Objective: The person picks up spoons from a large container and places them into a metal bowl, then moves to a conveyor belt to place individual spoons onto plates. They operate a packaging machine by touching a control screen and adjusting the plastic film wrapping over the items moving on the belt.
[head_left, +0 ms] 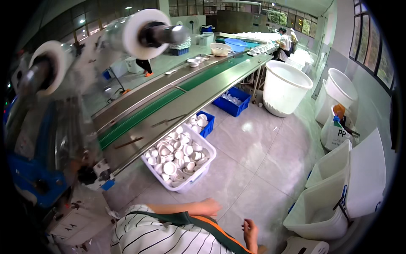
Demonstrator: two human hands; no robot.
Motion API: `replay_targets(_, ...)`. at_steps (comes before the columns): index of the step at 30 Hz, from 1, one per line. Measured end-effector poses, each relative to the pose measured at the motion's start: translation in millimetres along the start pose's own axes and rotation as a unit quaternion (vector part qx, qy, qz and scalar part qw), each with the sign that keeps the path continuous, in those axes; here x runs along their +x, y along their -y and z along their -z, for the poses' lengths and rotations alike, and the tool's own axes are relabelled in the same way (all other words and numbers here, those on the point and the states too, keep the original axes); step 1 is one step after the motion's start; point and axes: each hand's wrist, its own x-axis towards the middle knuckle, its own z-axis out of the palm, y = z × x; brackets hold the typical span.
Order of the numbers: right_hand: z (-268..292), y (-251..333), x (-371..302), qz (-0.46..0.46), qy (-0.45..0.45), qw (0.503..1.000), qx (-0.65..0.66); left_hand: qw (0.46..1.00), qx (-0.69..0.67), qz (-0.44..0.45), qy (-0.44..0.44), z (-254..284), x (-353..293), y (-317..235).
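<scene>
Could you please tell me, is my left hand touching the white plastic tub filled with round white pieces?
Apart. The head view shows grey tiled floor between the left hand and the white plastic tub.

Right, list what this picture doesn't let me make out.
In the head view:
Left hand: palm, turned from the camera.
Right hand: forearm, mostly cut off by the lower edge.
Tub: bottom, buried under white pieces.
Person in dark trousers: upper body, behind the white roll.
Far co-workers: hands, too small.
</scene>
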Motion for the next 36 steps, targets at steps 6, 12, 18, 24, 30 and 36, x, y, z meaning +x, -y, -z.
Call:
replay_targets(6,-5,-107,108,-0.144,-0.012,0.988,0.060,0.992,0.109,-0.062,0.006,106,159,68)
replay_targets(12,-14,-225,265,-0.124,0.076,0.985,0.090,0.989,0.050,-0.125,0.056,153,269,91)
replay_targets(18,55,37,534,0.241,0.023,0.970,-0.025,0.988,0.015,0.156,0.006,266,297,184)
replay_targets(24,77,169,709,0.189,0.128,0.947,0.228,0.970,-0.094,0.220,-0.044,271,342,246)
replay_targets(30,56,140,775,-0.003,0.193,0.908,0.371,0.983,-0.128,0.115,0.067,357,469,329)
replay_targets(36,85,28,828,-0.232,0.072,0.864,0.441,0.996,0.063,0.036,-0.057,452,592,402)
